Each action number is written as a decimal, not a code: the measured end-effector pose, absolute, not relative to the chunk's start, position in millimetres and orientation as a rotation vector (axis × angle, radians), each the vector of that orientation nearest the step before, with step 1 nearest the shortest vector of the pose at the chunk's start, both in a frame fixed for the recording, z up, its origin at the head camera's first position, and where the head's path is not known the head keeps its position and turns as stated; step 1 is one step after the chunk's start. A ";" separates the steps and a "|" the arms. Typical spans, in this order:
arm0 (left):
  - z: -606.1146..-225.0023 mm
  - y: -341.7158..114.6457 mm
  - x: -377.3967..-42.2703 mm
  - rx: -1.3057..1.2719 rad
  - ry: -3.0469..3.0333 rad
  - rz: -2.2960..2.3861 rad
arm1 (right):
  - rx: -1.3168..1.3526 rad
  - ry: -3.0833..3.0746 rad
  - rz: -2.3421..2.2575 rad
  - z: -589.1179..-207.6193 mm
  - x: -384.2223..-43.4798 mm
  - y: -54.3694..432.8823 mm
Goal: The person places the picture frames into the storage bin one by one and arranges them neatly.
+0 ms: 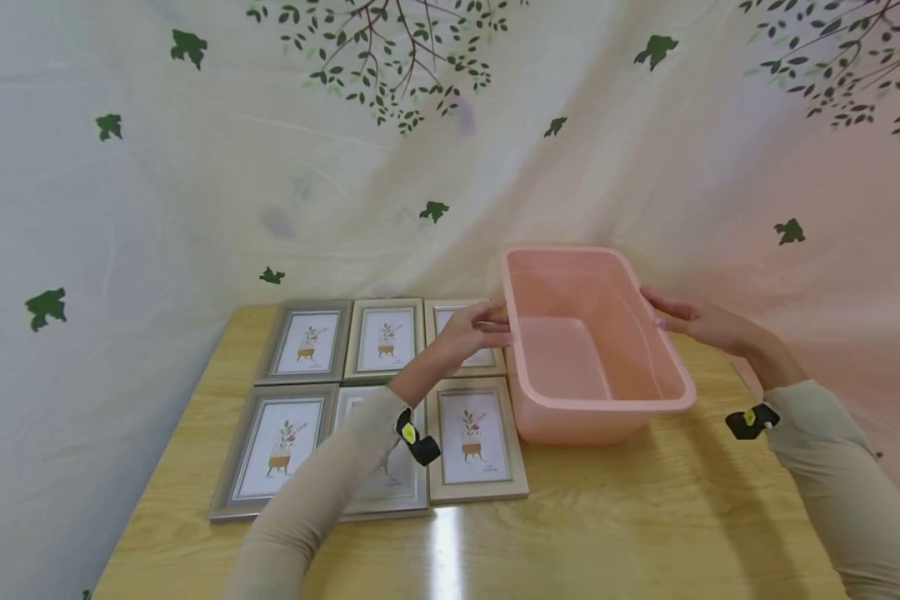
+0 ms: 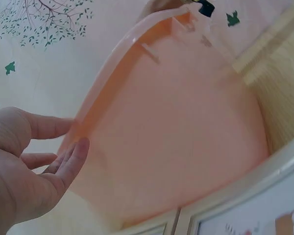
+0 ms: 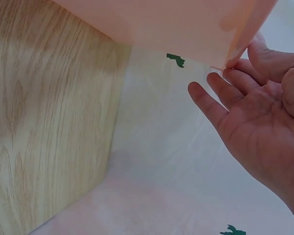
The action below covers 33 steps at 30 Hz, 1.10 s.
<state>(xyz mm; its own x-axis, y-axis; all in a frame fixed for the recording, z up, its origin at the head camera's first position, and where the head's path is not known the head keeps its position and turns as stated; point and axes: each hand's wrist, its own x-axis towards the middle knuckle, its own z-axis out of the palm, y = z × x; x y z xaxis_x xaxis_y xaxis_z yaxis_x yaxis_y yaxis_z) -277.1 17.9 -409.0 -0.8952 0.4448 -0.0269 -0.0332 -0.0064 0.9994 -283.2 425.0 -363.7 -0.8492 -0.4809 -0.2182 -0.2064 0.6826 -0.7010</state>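
Head view: the left hand (image 1: 461, 337) grips the left rim of a pink basin (image 1: 585, 425), and the right hand (image 1: 708, 323) grips the rim on the basin's right side. Each wrist view shows a thumb at the rim and fingers against the outside just below it; on the right hand some fingers extend away from the basin. The basin is deep, rectangular with rounded corners, and its interior faces up toward the head camera. Whether its base touches the wooden surface (image 1: 570, 521) below, I cannot tell.

Beige sleeves (image 1: 300, 517) come toward the basin from either side, each with a black wrist strap (image 1: 752, 421) near its cuff.

Left of the basin, six picture frames lie flat on the surface in two rows of three, those I can see into showing a potted plant print. Closest to the basin are a pale frame (image 1: 476, 440) beside its near part and another (image 1: 487, 360) beside its far part, partly hidden by the left hand. The four others lie farther left of the basin, one partly covered by the left sleeve.

Behind the basin hangs a pale cloth (image 1: 195, 208) printed with leafy branches and green shapes.
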 end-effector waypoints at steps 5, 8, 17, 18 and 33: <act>-408.7 -13.2 -282.8 0.410 2.066 1.909 | -0.570 2.508 -0.941 -360.2 -285.9 423.8; -408.3 -39.1 -287.8 0.379 2.120 1.913 | -0.570 2.498 -0.935 -358.5 -286.6 422.5; -407.8 -123.8 -302.4 0.355 2.483 1.756 | -0.518 2.533 -0.873 -356.9 -286.3 422.8; -408.0 -134.2 -303.3 0.344 2.530 1.717 | -0.511 2.534 -0.872 -356.5 -286.5 422.4; -422.0 -269.3 -294.3 0.175 2.934 1.255 | -0.573 2.544 -0.849 -352.5 -285.9 421.9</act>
<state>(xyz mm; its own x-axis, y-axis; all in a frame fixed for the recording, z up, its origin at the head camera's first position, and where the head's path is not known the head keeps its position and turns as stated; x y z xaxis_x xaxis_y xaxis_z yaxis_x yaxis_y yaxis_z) -294.3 -269.3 -422.0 -0.9925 0.0792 0.0929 0.1219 0.6861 0.7172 -285.9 421.9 -352.5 -0.8374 -0.4930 -0.2362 -0.2522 0.7318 -0.6332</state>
